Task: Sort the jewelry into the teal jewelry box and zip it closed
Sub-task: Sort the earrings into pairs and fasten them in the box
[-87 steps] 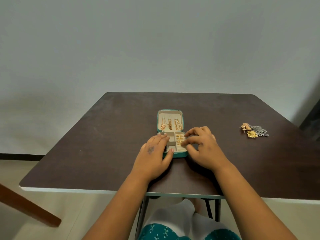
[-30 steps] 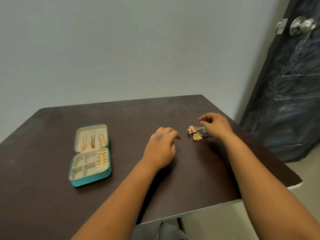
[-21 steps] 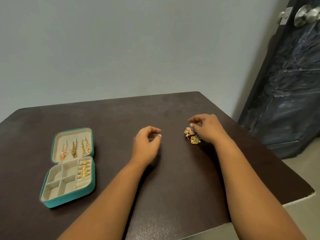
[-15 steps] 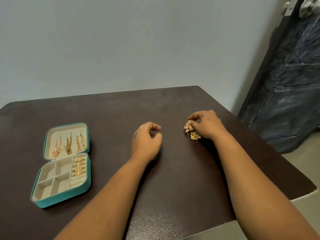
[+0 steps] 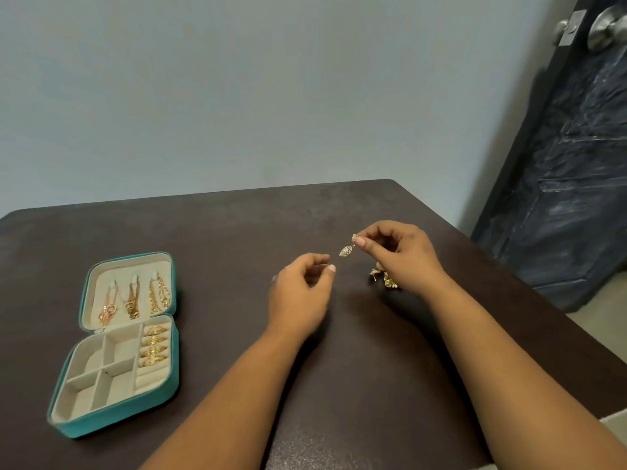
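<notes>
The teal jewelry box (image 5: 171, 368) lies open at the left of the dark table (image 5: 356, 368). Chains hang in its lid, and several gold rings (image 5: 154, 346) fill its right slot. My right hand (image 5: 403, 256) is raised above the table and pinches a small gold drop earring (image 5: 346, 250) between thumb and forefinger. Just left of the earring, my left hand (image 5: 300, 293) hovers with curled fingers and holds nothing. A small pile of gold jewelry (image 5: 385, 279) lies on the table, partly hidden under my right hand.
A pale wall stands behind the table. To the right is a dark door (image 5: 570, 157) with a metal knob (image 5: 607, 25). The table's right edge runs close beside my right forearm.
My right hand has lifted a gold earring out of the pile and holds it up. My left hand has risen toward it. The view has swung right since the box was in front of me.
</notes>
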